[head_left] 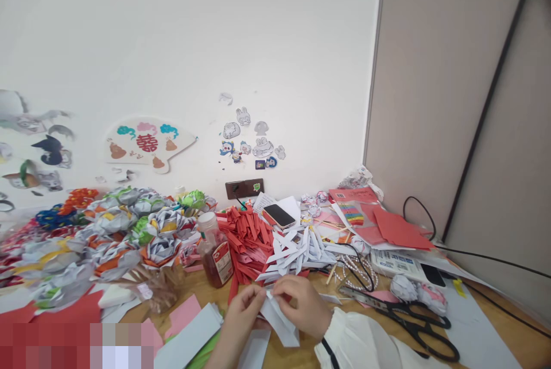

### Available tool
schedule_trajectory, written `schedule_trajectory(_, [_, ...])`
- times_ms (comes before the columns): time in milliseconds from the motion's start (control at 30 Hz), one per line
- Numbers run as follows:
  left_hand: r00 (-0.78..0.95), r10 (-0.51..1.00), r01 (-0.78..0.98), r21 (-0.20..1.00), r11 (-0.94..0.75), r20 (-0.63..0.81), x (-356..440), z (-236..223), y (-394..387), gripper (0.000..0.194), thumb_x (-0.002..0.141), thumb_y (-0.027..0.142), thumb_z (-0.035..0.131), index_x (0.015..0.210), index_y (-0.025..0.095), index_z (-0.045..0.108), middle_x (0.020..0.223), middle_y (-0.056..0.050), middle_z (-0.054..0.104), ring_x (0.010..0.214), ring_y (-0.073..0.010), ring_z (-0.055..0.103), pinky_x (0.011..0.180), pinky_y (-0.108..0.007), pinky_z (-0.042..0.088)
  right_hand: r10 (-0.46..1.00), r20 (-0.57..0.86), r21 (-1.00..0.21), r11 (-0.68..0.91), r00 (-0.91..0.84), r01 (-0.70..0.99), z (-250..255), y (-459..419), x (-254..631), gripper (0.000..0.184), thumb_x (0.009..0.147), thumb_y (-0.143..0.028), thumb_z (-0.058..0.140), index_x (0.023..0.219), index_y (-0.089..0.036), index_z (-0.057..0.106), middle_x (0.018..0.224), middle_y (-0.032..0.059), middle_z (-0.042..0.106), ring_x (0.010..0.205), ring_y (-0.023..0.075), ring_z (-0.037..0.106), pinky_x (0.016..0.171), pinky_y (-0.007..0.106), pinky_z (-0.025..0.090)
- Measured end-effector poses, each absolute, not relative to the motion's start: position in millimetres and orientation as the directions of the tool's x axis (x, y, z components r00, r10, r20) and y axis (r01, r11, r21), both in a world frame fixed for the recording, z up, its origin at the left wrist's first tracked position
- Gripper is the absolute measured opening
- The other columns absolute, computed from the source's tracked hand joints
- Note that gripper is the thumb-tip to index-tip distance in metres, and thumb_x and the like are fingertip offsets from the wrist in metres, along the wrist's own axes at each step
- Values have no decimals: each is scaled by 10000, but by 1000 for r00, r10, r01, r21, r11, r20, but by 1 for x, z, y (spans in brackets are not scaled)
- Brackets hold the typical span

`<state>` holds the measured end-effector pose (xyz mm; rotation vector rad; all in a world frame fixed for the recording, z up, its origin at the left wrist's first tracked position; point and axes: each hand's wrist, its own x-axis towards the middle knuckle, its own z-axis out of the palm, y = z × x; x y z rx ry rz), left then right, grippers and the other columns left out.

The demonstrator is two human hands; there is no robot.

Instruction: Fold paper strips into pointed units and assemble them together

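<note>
Between my two hands is a folded white paper (282, 323), its lower part hanging toward the table's front. My left hand (246, 307) pinches its upper edge from the left, thumb and fingers pressed together. From the right, my right hand (301, 303) grips the same edge with curled fingers, and its fingertips nearly meet the left ones. Just beyond my hands lies a heap of folded white paper strips (297, 248), beside a pile of folded red paper strips (247, 231). A stack of cut white paper (189, 340) rests left of my left hand.
A bottle of reddish liquid (215, 257) stands left of the strips. Large black-handled scissors (413, 317) lie at right, near crumpled paper balls (403, 287) and cables. A phone (279, 216) rests behind the strips. Folded paper flowers (116, 217) crowd the left side against the wall.
</note>
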<state>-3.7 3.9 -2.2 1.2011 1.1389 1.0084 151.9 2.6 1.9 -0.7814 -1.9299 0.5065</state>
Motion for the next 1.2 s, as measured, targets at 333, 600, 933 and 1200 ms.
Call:
schedule_trajectory(333, [163, 984, 217, 970, -109, 74, -4, 2, 0, 389, 619, 546, 573, 579, 159, 558, 551, 33, 466, 519, -118, 442, 457, -203, 376, 936, 194, -975, 216, -295, 44, -6, 15, 151, 230, 663, -351, 626, 606, -132, 587, 536, -33, 520, 517, 92, 466, 496, 202, 363])
schedule_trajectory(600, [175, 984, 217, 975, -55, 16, -3, 1, -1, 411, 615, 572, 558, 598, 162, 533, 526, 38, 467, 507, -120, 448, 458, -209, 378, 942, 185, -981, 196, -280, 9, -5, 11, 149, 148, 636, -256, 636, 610, -125, 574, 547, -36, 517, 516, 82, 448, 506, 199, 345])
schedule_trajectory(933, [184, 983, 198, 979, -40, 2, -4, 1, -1, 413, 621, 565, 554, 595, 155, 516, 505, 52, 451, 477, -112, 465, 433, -222, 421, 915, 253, -911, 334, -313, 241, -5, 13, 152, 85, 698, -167, 530, 647, -148, 596, 563, -40, 492, 546, 92, 420, 506, 190, 301])
schedule_trajectory(1200, [215, 972, 233, 971, 44, -96, -3, 2, -1, 402, 619, 558, 548, 606, 156, 541, 494, 16, 589, 454, -161, 591, 446, -259, 470, 904, 310, -866, 397, -296, 305, -11, 16, 150, 79, 698, -132, 537, 665, -153, 605, 617, -25, 555, 605, 112, 484, 557, 195, 332])
